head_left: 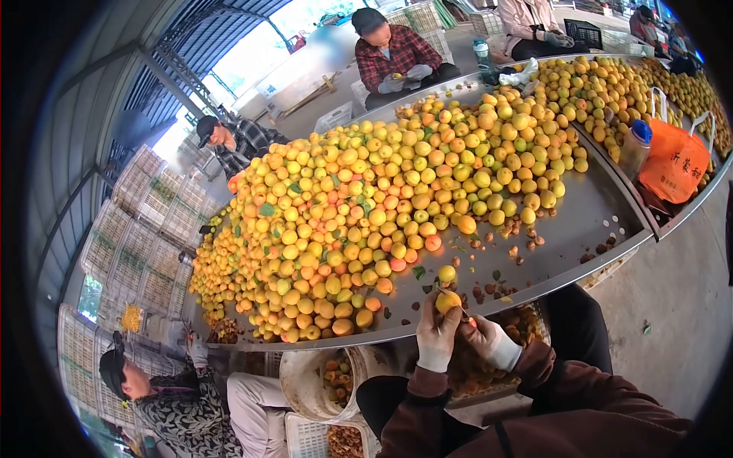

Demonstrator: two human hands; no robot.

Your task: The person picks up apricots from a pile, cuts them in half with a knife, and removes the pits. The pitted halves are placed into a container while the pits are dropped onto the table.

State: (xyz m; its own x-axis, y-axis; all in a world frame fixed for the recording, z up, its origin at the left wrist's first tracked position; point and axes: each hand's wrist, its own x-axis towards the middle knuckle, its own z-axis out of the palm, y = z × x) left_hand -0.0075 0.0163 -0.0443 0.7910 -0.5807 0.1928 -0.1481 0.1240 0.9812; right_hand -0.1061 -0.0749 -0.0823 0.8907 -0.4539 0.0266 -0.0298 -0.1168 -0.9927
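Observation:
My left hand (437,340), in a pale glove, grips a yellow apricot (447,302) just past the near edge of the metal table. A thin dark piece shows across the top of that fruit. Close beside it, my gloved right hand (492,343) is closed, with something small and reddish at its fingertips that I cannot make out. Another apricot (447,273) lies on the table right beyond my hands. Brown pits (489,290) and scraps are scattered around it. The large heap of apricots (343,221) covers the table's left and middle.
Below the table edge stand a white bucket (294,385) with fruit scraps and a white crate (305,439) holding pits. An orange bag (676,164) and a bottle (635,145) sit at the right. Several people work around the metal table (588,210); stacked crates (130,229) line the left.

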